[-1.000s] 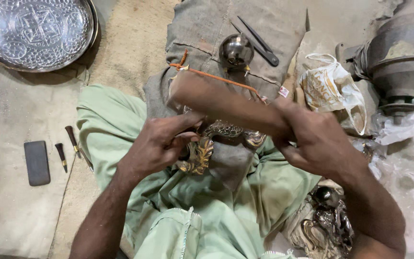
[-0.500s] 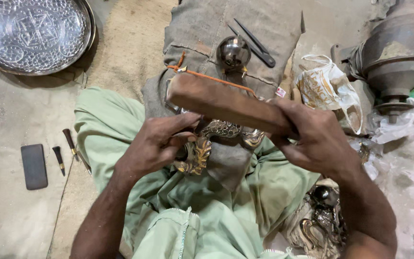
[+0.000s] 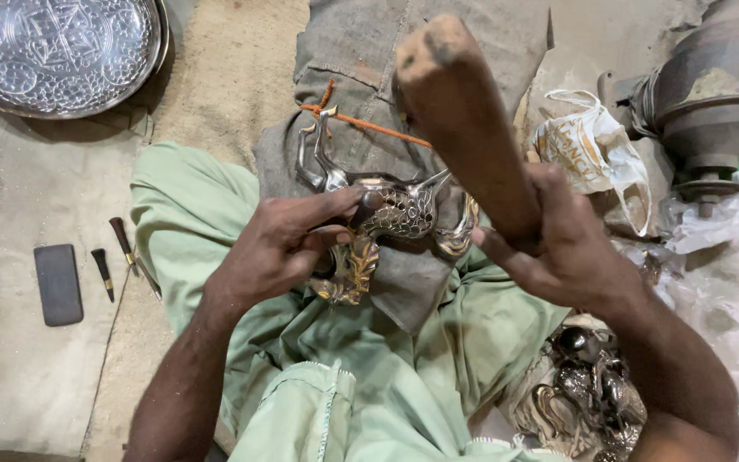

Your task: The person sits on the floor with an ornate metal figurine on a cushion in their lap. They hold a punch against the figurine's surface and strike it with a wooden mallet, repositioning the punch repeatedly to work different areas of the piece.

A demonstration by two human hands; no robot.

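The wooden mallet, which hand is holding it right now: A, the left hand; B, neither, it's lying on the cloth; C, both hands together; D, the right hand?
D: the right hand grips the wooden mallet with its head raised, while the left hand steadies the ornate metal piece on the lap.
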